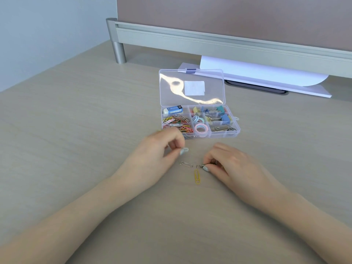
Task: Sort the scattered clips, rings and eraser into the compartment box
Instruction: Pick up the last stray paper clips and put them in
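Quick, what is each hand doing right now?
Left hand: fingers curled above the desk, whether it holds anything cannot be told.
Right hand: pinched shut on a silver paper clip on the desk.

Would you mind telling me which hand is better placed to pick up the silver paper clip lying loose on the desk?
Probably the left hand: its fingertips hover just above the silver paper clip. The right hand is already pinching another clip beside it.

A pale wood-grain desk (76, 130) meets a mauve partition (228, 16) in a silver frame (209, 40); light-blue wall (47, 35) at left.
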Motion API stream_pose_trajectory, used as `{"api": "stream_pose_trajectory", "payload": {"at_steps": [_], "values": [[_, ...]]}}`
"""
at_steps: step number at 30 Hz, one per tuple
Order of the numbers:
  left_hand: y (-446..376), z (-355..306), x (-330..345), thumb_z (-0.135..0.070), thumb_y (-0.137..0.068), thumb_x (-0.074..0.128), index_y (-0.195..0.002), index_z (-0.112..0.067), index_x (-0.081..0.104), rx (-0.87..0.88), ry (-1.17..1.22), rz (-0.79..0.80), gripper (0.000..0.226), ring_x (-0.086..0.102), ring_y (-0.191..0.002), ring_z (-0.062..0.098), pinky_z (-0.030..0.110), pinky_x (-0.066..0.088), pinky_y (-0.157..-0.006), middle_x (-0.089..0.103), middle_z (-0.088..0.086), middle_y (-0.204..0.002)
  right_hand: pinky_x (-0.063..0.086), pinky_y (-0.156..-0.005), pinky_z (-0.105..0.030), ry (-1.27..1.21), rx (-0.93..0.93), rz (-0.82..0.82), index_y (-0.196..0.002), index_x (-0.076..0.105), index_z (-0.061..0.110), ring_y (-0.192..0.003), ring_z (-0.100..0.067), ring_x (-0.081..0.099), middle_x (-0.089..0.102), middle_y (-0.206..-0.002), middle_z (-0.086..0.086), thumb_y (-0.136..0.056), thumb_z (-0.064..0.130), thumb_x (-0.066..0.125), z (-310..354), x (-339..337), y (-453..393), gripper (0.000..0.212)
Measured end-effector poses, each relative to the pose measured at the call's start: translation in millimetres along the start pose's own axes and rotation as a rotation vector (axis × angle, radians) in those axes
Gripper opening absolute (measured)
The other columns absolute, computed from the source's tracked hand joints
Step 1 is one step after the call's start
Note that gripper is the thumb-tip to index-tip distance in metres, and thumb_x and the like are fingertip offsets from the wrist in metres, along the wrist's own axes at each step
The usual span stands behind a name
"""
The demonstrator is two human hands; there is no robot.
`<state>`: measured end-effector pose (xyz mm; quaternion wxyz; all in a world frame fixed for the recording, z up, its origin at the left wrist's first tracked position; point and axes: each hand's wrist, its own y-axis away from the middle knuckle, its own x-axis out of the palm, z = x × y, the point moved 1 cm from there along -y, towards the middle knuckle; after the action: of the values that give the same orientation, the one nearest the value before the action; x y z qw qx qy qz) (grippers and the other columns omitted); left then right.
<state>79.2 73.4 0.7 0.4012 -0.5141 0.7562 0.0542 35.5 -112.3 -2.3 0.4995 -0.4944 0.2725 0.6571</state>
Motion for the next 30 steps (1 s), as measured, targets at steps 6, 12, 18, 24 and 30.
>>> {"api": "stream_pose_trajectory", "payload": {"at_steps": [6, 12, 18, 24, 30], "values": [[-28, 16, -14, -0.003, -0.078, 0.06, -0.073, -0.018, 0.057, -0.129, 0.036, -0.187, 0.016, 0.05, -0.07, -0.001, 0.005, 0.034, -0.065, 0.056, -0.014, -0.071, 0.038, -0.067, -0.017, -0.211, 0.07, -0.128, -0.077, 0.058, 0.024, -0.077, -0.009, 0.05, 0.055, -0.077, 0.013, -0.085, 0.023, 0.059, -1, -8, -10, 0.008], [-56, 23, -9, -0.003, -0.079, 0.058, -0.075, -0.014, 0.058, -0.152, -0.03, -0.245, 0.011, 0.045, -0.066, 0.002, 0.002, 0.031, -0.057, 0.049, -0.016, -0.067, 0.037, -0.064, -0.013, -0.295, 0.107, -0.303, -0.074, 0.065, 0.016, -0.068, 0.001, 0.048, 0.058, -0.071, 0.013, -0.081, 0.014, 0.062, 2, -13, -56, 0.008], [-61, 38, -4, -0.004, -0.079, 0.058, -0.08, -0.015, 0.063, -0.16, -0.093, -0.213, 0.012, 0.045, -0.079, 0.013, 0.005, 0.032, -0.06, 0.05, -0.011, -0.072, 0.041, -0.069, -0.03, -0.193, 0.097, -0.388, -0.074, 0.069, 0.016, -0.067, -0.01, 0.052, 0.062, -0.072, 0.003, -0.079, 0.015, 0.064, -3, 2, -89, 0.008], [-54, 44, -7, -0.005, -0.08, 0.055, -0.088, -0.016, 0.066, -0.164, -0.182, -0.23, 0.018, 0.053, -0.089, 0.023, 0.032, 0.041, -0.076, 0.063, 0.008, -0.086, 0.037, -0.084, -0.041, 0.004, 0.089, -0.426, -0.081, 0.072, 0.021, -0.078, -0.026, 0.058, 0.068, -0.083, -0.001, -0.083, 0.022, 0.058, -13, 8, -107, 0.014], [-48, 48, -12, -0.008, -0.074, 0.04, -0.088, -0.015, 0.068, -0.068, -0.316, -0.236, 0.032, 0.056, -0.08, 0.033, 0.033, 0.038, -0.069, 0.066, 0.01, -0.073, 0.038, -0.092, -0.052, -0.026, 0.086, -0.425, -0.096, 0.07, 0.023, -0.087, -0.027, 0.057, 0.065, -0.094, 0.0, -0.088, 0.031, 0.042, -15, 8, -96, 0.03]]}}
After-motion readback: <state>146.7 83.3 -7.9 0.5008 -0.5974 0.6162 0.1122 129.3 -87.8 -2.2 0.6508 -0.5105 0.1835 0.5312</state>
